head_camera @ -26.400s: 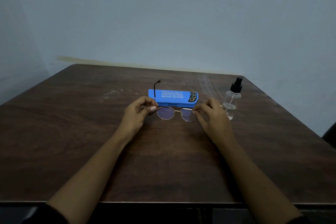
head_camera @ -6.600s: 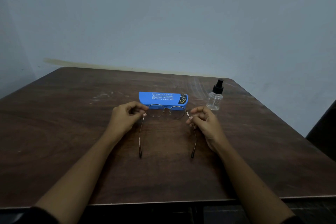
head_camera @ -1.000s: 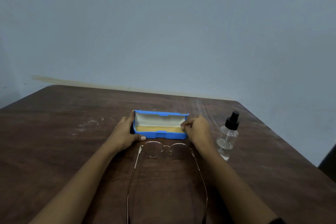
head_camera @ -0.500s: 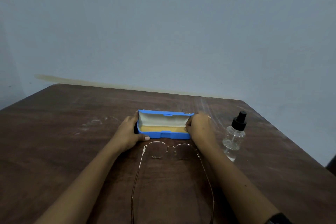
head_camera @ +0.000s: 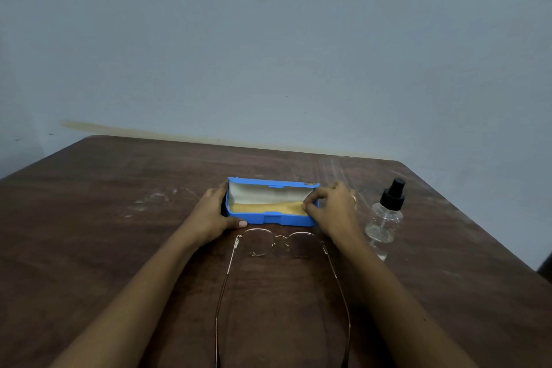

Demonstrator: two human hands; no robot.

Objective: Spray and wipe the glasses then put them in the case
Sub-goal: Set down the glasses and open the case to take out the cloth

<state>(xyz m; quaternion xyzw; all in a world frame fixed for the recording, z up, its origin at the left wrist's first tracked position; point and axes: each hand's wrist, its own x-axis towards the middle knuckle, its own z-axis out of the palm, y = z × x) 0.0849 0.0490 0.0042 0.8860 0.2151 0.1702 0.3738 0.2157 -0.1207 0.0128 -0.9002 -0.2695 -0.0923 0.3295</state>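
Observation:
The blue glasses case (head_camera: 270,220) stands open mid-table, lid up, with a yellow cloth (head_camera: 265,208) lying inside. My left hand (head_camera: 209,215) grips the case's left end, thumb along its front wall. My right hand (head_camera: 334,209) is at the right end, its curled fingertips pinching the cloth's right edge inside the case. The thin-framed glasses (head_camera: 280,245) lie unfolded on the table just in front of the case, temples pointing toward me. A clear spray bottle (head_camera: 385,219) with a black nozzle stands upright to the right of my right hand.
The dark wooden table (head_camera: 104,233) ends at a blue-grey wall behind the case. Its right edge runs close behind the spray bottle. Pale smudges mark the wood left of the case.
The case stays open and held by my left hand. My right hand's fingers have shifted from the case's right end onto the cloth inside. The camera view has drifted slightly.

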